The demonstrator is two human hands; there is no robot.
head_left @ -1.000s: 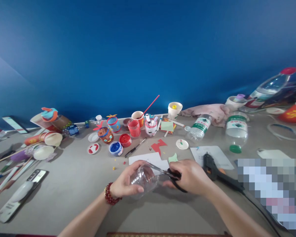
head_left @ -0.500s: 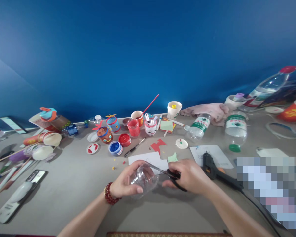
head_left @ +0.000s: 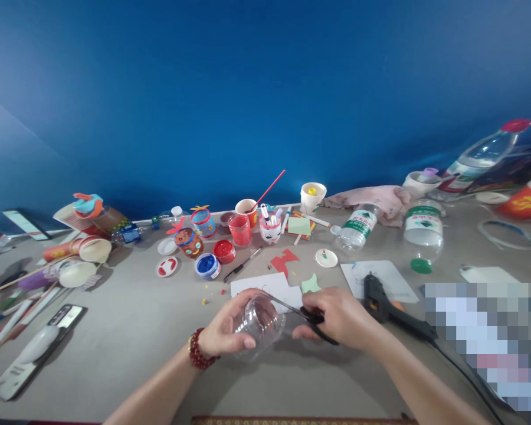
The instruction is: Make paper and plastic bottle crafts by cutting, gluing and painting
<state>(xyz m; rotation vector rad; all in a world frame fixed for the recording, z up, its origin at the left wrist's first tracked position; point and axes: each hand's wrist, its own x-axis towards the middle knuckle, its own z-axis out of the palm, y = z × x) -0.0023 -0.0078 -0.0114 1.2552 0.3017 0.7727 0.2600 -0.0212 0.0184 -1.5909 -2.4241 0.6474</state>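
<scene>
Cutting work, item one: clear plastic cup (head_left: pixel 260 321), lying on its side low at the centre of the grey table (head_left: pixel 133 336), just in front of me, mouth turned to 3 o'clock. My left hand (head_left: pixel 223 332) is clamped on it, fingers over the top, thumb against the near wall. Item two: black-handled scissors (head_left: pixel 287 306), gripped by my right hand (head_left: pixel 341 317), blades meeting the cup's rim from 3 o'clock; whether the blades stand parted I cannot tell. Judgement on method: short snips, the cup turned into the blades rather than the blades twisted, and left fingertips held back from the cutting line, since thin plastic may split or slip. Pose: both forearms come up from 6 o'clock, wrists low to the table, red bead bracelet (head_left: pixel 197 349) on the left wrist. Surroundings: white paper (head_left: pixel 261 284) at 12 o'clock of the cup, black glue gun (head_left: pixel 377 300) just beyond my right hand at 3 o'clock, blue paint pot (head_left: pixel 207 265) at 11 o'clock
</scene>
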